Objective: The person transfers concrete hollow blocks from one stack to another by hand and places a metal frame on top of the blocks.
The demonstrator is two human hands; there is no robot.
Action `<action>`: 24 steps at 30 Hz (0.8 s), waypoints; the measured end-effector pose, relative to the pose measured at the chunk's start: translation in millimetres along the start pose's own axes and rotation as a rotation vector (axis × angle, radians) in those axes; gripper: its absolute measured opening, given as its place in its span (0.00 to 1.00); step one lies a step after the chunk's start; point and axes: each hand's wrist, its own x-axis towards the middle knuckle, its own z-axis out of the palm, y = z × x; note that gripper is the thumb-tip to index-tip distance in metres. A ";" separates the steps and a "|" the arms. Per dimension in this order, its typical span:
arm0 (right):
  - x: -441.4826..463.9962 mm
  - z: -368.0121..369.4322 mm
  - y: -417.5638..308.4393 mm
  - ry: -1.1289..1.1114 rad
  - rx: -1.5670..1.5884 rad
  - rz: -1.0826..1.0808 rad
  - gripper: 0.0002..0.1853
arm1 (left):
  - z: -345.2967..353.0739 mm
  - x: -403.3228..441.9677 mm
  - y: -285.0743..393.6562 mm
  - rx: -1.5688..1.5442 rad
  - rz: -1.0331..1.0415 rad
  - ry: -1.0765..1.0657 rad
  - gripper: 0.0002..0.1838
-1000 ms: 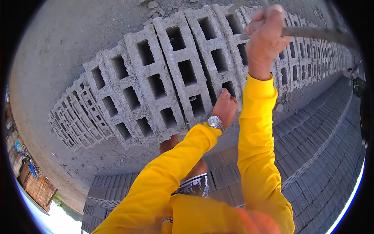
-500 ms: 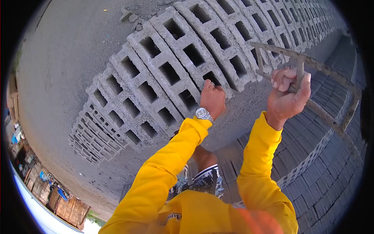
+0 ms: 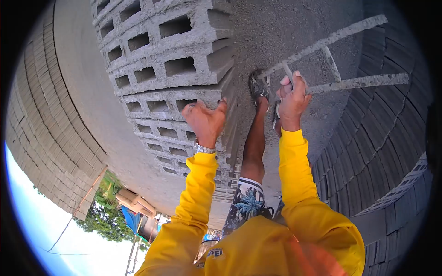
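Note:
My left hand (image 3: 206, 120), with a metal watch at its wrist, grips the end of a grey hollow concrete block (image 3: 159, 106), its fingers at the block's nearest hole. This block is part of a long stack of hollow blocks (image 3: 193, 48) at upper left. Over the ground right of the stack, my right hand (image 3: 292, 102) is closed around the short handle of a metal frame tool (image 3: 338, 37). The tool has two long rough bars joined by a crosspiece and points to the upper right.
My legs (image 3: 254, 142) and a dark shoe (image 3: 259, 85) are between the stack and the tool. Rows of stacked grey blocks (image 3: 363, 152) line the right side. Another block stack (image 3: 55, 124) stands far left. Trees (image 3: 103, 223) and a blue tarp (image 3: 131, 220) appear at lower left.
The view has turned along the stack toward its side. The metal tool has come down from above the blocks to over the ground, still in my right hand. My left hand remains at the blocks.

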 end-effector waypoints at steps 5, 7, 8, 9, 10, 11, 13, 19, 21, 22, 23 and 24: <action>17.7 -4.1 -2.3 -0.055 0.076 0.037 0.21 | -8.9 3.2 -16.2 -0.216 0.005 -0.048 0.25; 21.6 -4.7 -12.5 -0.081 0.128 0.034 0.21 | -24.6 -1.1 -15.3 -0.304 -0.075 -0.117 0.25; 24.8 -3.2 -17.1 -0.078 0.141 0.017 0.21 | -28.4 -2.6 -9.8 -0.325 -0.086 -0.134 0.24; 26.5 -0.2 -20.6 -0.075 0.154 0.000 0.21 | -31.5 -3.7 -5.4 -0.346 -0.098 -0.151 0.22; 27.3 2.8 -20.5 -0.073 0.166 -0.019 0.21 | -33.7 -3.9 -0.9 -0.370 -0.110 -0.166 0.21; 28.2 6.0 -11.9 -0.106 0.137 0.019 0.21 | -36.1 -3.9 4.5 -0.375 -0.126 -0.179 0.20; 35.0 17.4 27.1 -0.185 0.077 0.085 0.21 | -36.3 -3.0 12.3 -0.399 -0.158 -0.194 0.17; 47.9 34.2 86.5 -0.200 -0.119 0.069 0.22 | -32.3 -3.0 -4.1 -0.504 -0.079 -0.162 0.16; 44.7 16.0 67.7 -0.193 -0.132 0.072 0.21 | -35.0 -7.4 -4.5 -0.500 -0.140 -0.202 0.16; 52.9 13.1 51.7 -0.197 -0.128 0.043 0.21 | -33.2 -1.4 0.0 -0.517 -0.146 -0.206 0.17; 54.0 10.7 34.6 -0.158 -0.132 0.076 0.20 | -31.0 -0.7 1.5 -0.352 -0.052 -0.175 0.19; 49.4 6.8 22.1 -0.117 -0.132 0.120 0.20 | -29.0 0.0 3.3 -0.183 0.034 -0.131 0.22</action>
